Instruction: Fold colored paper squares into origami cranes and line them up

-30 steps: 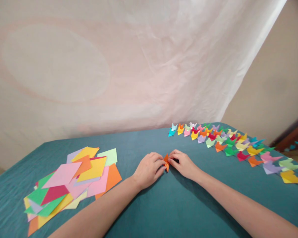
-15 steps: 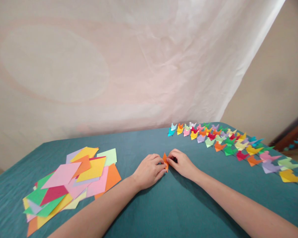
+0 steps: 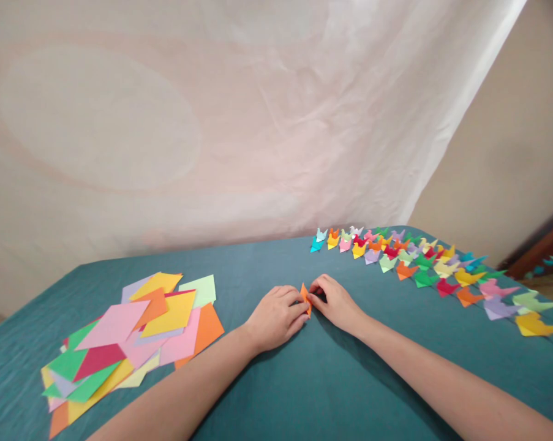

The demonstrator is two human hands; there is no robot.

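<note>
A small folded orange paper (image 3: 305, 296) sits on the teal tablecloth (image 3: 313, 380) in the middle of the view, pinched between both my hands. My left hand (image 3: 277, 316) presses it from the left with curled fingers. From the right, my right hand (image 3: 335, 302) grips it with thumb and fingertips. Most of the paper is hidden by my fingers. A loose pile of coloured paper squares (image 3: 124, 331) lies to the left of my left arm.
Several folded paper birds (image 3: 423, 263) in many colours stand in rows along the right side of the table, out to its right edge. A pale cloth backdrop (image 3: 212, 122) hangs behind the table. A wooden piece (image 3: 540, 248) shows at far right.
Both hands have kept pinching the orange paper, shifting their fingers slightly on it. The view has drifted a little; nothing else has moved.
</note>
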